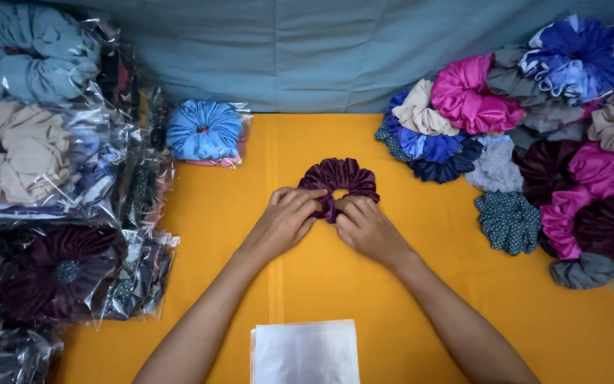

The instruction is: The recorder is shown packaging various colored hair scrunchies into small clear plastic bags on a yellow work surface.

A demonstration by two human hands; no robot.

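Note:
A dark purple scrunchie (340, 178) lies on the orange cloth (421, 284) in the middle of the view. My left hand (287, 217) and my right hand (365, 226) meet at its near edge, and the fingers of both pinch the fabric there. The far half of the ring lies flat and uncovered, with the orange cloth showing through its hole.
A stack of clear plastic bags (305, 351) lies at the near edge. Bagged scrunchies (44, 171) pile up on the left, with a blue bagged one (204, 130) further back. Several loose scrunchies (534, 135) in many colours heap on the right. A grey-blue backdrop (321, 50) stands behind.

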